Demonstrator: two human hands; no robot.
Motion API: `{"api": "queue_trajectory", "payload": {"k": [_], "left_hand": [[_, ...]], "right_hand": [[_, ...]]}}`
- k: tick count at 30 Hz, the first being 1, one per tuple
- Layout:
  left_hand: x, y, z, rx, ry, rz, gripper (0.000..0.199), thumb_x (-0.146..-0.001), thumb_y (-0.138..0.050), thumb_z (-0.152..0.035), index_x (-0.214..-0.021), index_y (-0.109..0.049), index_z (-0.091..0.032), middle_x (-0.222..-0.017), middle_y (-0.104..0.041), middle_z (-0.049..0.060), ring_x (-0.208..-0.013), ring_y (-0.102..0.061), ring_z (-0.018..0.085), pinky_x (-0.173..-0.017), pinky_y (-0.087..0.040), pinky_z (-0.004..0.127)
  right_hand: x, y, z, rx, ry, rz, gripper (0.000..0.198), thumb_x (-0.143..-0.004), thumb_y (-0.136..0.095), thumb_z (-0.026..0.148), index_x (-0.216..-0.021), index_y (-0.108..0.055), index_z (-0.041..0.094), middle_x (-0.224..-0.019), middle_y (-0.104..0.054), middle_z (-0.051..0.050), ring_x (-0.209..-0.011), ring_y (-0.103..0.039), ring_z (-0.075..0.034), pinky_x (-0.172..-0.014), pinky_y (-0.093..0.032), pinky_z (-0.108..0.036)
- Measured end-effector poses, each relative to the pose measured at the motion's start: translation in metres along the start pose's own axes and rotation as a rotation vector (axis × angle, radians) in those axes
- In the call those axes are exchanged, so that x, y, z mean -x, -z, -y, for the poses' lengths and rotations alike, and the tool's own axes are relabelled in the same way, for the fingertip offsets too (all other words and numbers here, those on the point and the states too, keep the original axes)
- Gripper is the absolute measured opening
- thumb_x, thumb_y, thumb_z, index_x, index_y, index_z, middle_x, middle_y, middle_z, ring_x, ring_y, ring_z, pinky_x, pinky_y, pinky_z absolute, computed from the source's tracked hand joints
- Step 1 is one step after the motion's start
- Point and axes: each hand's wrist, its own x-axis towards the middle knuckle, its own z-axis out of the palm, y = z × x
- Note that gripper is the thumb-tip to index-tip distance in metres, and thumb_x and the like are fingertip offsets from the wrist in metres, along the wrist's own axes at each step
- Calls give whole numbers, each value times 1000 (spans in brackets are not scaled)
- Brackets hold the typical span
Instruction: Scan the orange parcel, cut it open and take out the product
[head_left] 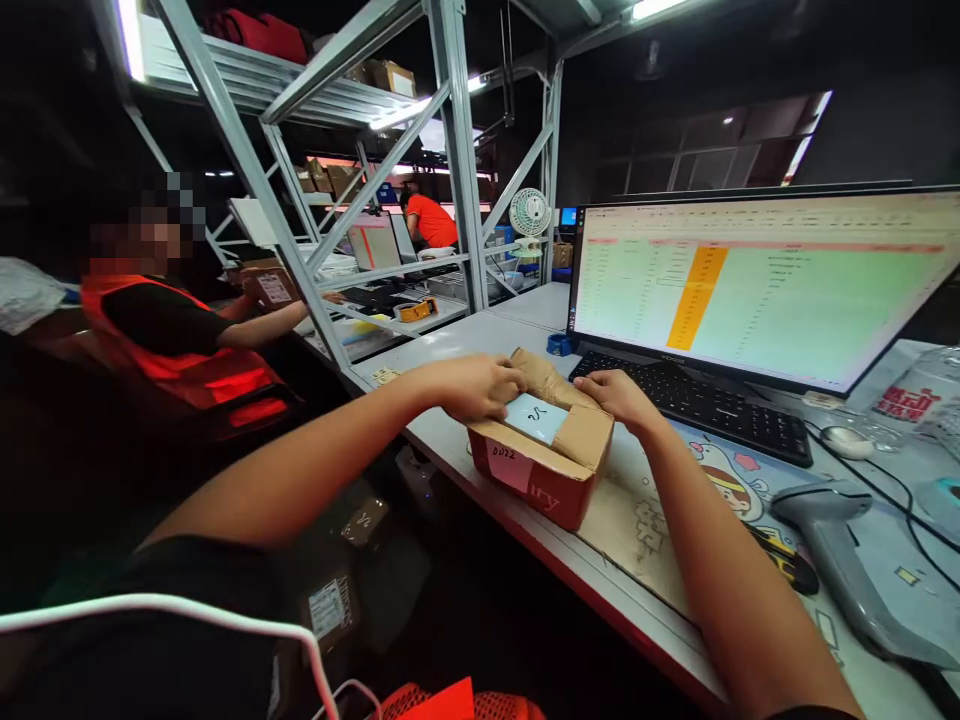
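Cardboard-brown on top and red along the base: seeing, from the head view, a small box (pixel 544 470) in front of the keyboard (pixel 705 400), at the near edge of the desk (pixel 465 345), partly on a flat cardboard sheet (pixel 637 530).

Working at the top opening with 2 hands. Curling the left hand (pixel 476 388) over the flap farthest from the keyboard, fingers bent down onto it. Resting the right hand (pixel 619 397) on the flap nearest the keyboard, fingers closed loosely over its edge. Leaving a pale slip (pixel 534 417) showing between the 2 flaps, and a pink label (pixel 510 462) showing on the box side facing away from the keyboard.

Judging the step as handling the flaps, opening or closing being impossible to tell. Calling, for any further move, for steady pressure from both sides, keeping the box from sliding off the desk edge.

Noting a monitor (pixel 757 290) directly behind the keyboard, a mouse (pixel 846 440) just beside its right end, a handheld scanner (pixel 832 540) nearer than that, and a co-worker (pixel 180 340) in an orange vest well apart to the left.
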Motion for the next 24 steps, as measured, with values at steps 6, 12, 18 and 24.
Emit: {"api": "queue_trajectory", "payload": {"k": [6, 12, 18, 24], "left_hand": [[-17, 3, 13, 62, 138, -151, 62, -94, -52, -23, -156, -49, -20, -143, -65, 17, -113, -69, 32, -105, -52, 45], [9, -29, 52, 172, 306, -298, 59, -92, -49, -17, -152, -46, -16, -133, -66, 16, -105, -72, 29, -98, -60, 46], [4, -4, 15, -10, -209, -147, 50, -95, -66, -26, -145, -64, -24, -149, -62, 11, -139, -56, 32, -125, -39, 44], [5, 10, -6, -31, -196, 231, 86, -86, -78, -54, -160, -51, -20, -152, -62, 14, -139, -56, 38, -117, -46, 46]], "right_hand": [[3, 6, -7, -44, -9, 11, 84, -64, -56, 104, -62, -55, 21, -61, -47, -1, -59, -37, -14, -53, -23, -30], [4, 1, -4, -49, 35, 7, 86, -63, -56, 106, -62, -59, 19, -63, -51, -2, -61, -40, -15, -53, -26, -31], [7, 2, 0, -6, 63, 33, 89, -60, -52, 110, -58, -53, 21, -58, -47, -1, -58, -37, -15, -52, -26, -31], [14, -4, 8, -61, -5, 45, 80, -63, -60, 102, -62, -55, 22, -58, -45, 1, -57, -35, -14, -53, -26, -30]]}}
